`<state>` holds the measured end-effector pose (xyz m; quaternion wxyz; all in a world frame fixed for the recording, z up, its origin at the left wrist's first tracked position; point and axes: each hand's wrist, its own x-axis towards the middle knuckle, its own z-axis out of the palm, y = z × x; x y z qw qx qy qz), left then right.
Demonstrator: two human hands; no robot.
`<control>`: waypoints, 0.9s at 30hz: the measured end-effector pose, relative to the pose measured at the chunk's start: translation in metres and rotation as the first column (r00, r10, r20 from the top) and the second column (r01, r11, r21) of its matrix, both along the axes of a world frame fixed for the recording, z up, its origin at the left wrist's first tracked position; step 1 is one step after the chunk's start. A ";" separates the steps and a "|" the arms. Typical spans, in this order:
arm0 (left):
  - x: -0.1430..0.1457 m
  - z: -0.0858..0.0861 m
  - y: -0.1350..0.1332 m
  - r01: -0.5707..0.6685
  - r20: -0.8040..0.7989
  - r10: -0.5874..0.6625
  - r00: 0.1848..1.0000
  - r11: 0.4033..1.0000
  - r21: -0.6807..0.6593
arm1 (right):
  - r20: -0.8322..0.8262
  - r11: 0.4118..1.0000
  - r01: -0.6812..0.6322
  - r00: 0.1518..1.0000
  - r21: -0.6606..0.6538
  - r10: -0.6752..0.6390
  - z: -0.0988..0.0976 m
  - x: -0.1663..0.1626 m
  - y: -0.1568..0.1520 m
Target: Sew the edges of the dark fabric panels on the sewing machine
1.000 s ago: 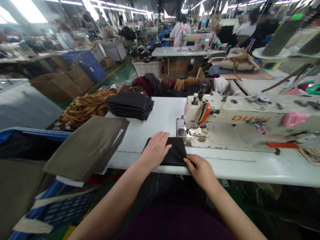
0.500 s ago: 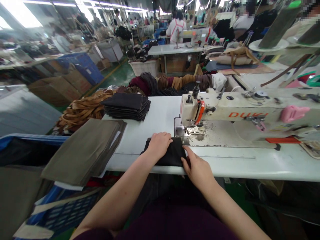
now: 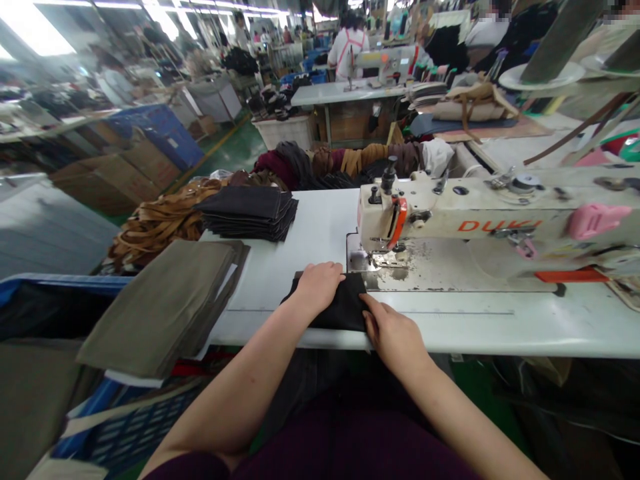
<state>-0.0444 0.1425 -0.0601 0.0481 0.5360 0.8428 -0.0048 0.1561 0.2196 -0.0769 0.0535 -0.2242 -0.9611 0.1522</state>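
A piece of black fabric (image 3: pixel 345 308) lies flat at the front edge of the white sewing table (image 3: pixel 320 220). My left hand (image 3: pixel 319 287) rests on top of it, fingers stretched out and pressing it down. At its right edge my right hand (image 3: pixel 390 327) pinches the cloth between thumb and forefinger; the other fingers are curled and partly hidden. Just beyond the cloth stands a sewing machine (image 3: pixel 450 207), its presser foot and needle plate (image 3: pixel 373 259) close to the fabric's far right corner. The cloth is apart from the needle.
A stack of black fabric pieces (image 3: pixel 247 208) sits at the table's back left. Olive fabric panels (image 3: pixel 160 300) overhang the left edge above a blue crate (image 3: pixel 135 413). Brown straps (image 3: pixel 160 220) are heaped behind them. Another person (image 3: pixel 350 50) stands at a farther table.
My right thumb and forefinger have drawn closer together and slid slightly left onto the cloth's edge. My left hand stays on the fabric. The view has shifted slightly.
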 end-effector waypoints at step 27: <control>0.039 0.003 -0.019 0.344 -0.109 -0.327 0.939 0.904 0.254 | 0.142 0.997 0.074 0.987 -0.030 -0.069 0.012 -0.009 -0.001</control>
